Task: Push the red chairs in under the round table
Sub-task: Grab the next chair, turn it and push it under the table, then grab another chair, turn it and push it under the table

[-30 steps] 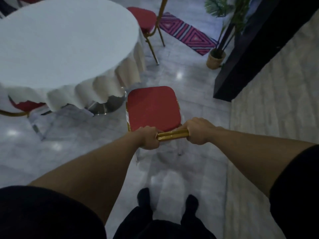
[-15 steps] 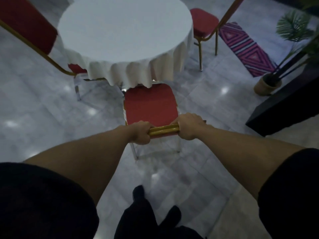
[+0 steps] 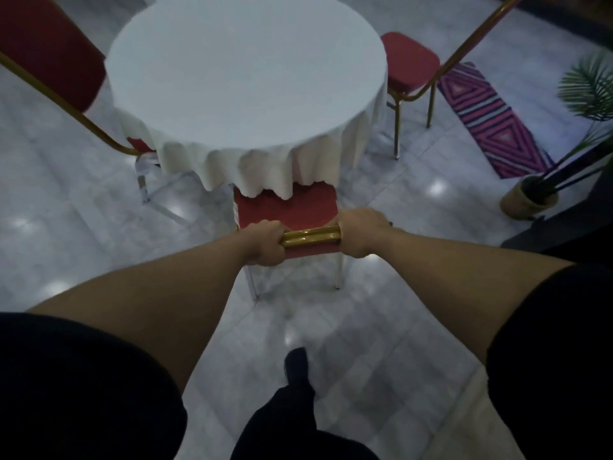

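Gold top rail of red chair is gripped by left hand and right hand; seat front is tucked under round table cloth.

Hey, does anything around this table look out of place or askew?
The red chair on the right stands clear of the round table, not pushed in. Nothing looks spilled or damaged.
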A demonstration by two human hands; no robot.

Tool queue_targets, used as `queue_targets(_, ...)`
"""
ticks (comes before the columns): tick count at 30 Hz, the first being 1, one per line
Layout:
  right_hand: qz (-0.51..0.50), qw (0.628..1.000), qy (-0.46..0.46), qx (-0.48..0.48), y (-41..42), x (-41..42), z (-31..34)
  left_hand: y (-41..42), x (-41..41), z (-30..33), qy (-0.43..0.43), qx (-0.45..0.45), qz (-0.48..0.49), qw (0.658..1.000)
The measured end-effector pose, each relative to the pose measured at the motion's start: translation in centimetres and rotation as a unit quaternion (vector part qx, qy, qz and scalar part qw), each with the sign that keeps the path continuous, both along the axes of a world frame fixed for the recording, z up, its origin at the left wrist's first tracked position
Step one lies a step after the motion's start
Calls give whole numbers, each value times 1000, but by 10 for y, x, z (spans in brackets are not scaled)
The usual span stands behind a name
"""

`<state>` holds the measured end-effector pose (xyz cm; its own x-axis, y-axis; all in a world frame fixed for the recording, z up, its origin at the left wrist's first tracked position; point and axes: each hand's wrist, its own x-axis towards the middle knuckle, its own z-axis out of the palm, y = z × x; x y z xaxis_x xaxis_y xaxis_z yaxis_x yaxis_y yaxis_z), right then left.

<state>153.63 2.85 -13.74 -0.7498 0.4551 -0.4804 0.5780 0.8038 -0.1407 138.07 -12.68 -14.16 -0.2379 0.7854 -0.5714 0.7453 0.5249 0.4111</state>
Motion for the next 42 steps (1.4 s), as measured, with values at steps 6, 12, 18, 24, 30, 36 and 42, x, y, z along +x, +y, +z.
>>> queue_targets(6, 2, 1000, 4, -6, 53, -44, 11, 51, -33, 7, -38, -7, 8, 999)
queue_targets(12, 37, 999, -8, -21, 66, -54, 10, 61, -48, 9, -60, -37, 0, 998)
queue_targets(18, 80, 979, -77, -172, 92, -60, 29, 80, -54, 29, -21, -132, -60, 989)
queue_targets(24, 43, 979, -66, -187, 170, -58, 71, 166, -45, 78, 21, -36, 5, 999)
queue_targets(30, -24, 993, 76, -86, 273, -27, 110, 267, -26, 103, 127, 31, 54, 990)
queue_targets(36, -60, 991, 116, -36, 370, 6, 126, 369, 1, 120, 154, 51, 47, 986)
queue_targets(42, -91, 987, 131, -26, 470, 17, 129, 482, 16, 132, 170, 64, 17, 983)
